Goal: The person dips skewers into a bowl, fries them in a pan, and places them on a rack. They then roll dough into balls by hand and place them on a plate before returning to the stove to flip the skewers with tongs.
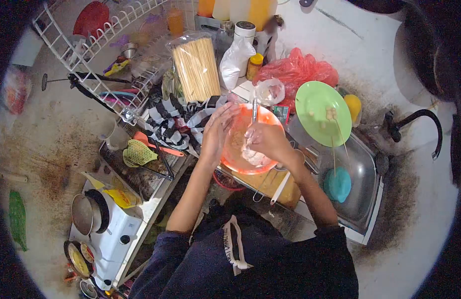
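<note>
Plastic bags [302, 70] crowd the orange bowl [231, 160]; left hand [221, 130], fingers outstretched, meets its rim; right hand [266, 139] touches whitish mixture [254, 158], grip unclear.

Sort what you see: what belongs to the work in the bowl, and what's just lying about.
In the job:
- bowl, left hand at its rim
- dough, right hand at it
- utensil standing in the bowl
- probably skewers and plate with skewered pieces

Apparently lying about:
- slotted spoon
- red bag
- pan
- teal bowl
</note>
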Demonstrator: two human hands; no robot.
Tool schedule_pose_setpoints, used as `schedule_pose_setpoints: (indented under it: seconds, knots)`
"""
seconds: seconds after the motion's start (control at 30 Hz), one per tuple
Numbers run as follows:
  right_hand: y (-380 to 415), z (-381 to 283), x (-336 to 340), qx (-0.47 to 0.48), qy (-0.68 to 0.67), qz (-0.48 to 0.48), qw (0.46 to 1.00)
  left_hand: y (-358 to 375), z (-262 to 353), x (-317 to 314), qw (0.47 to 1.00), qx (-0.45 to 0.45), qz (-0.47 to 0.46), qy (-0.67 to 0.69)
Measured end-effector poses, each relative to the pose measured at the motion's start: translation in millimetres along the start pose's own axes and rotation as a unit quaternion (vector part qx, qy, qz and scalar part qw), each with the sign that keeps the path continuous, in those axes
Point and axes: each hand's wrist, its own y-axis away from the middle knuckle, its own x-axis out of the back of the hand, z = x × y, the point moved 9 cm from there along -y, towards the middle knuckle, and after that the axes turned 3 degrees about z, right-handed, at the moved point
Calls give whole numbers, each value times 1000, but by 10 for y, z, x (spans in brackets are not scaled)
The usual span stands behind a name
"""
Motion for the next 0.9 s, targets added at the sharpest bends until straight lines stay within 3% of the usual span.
schedule_pose_setpoints:
  seconds: [0.03,0.13,0.17,0.23,0.37,0.43,0.53,0.6,0.8,0.9]
  knots:
    - [22,-42,136,-2,-175,39,984,8,-36,10,998,-4,24,53]
    - [80,-342,314,33,-273,100,956,57,-115,-180,983,26,17,181]
    - [101,-396,313,32,-273,103,956,75,-158,-305,965,61,-12,255]
    - [149,-496,267,35,-45,94,994,55,-250,-355,952,71,-7,297]
    - [332,-674,198,91,8,100,991,77,-314,-327,931,77,67,350]
    - [439,-940,335,168,39,167,971,84,-334,-278,924,76,103,359]
    - [430,-1012,574,193,75,249,946,53,-383,-262,921,90,96,366]
    - [298,-993,584,182,62,259,947,96,-214,-497,917,64,-64,388]
    - [250,-848,333,179,-25,227,957,82,-253,-400,897,82,68,430]
    - [264,-845,336,191,-65,210,957,83,-343,-433,873,97,32,477]
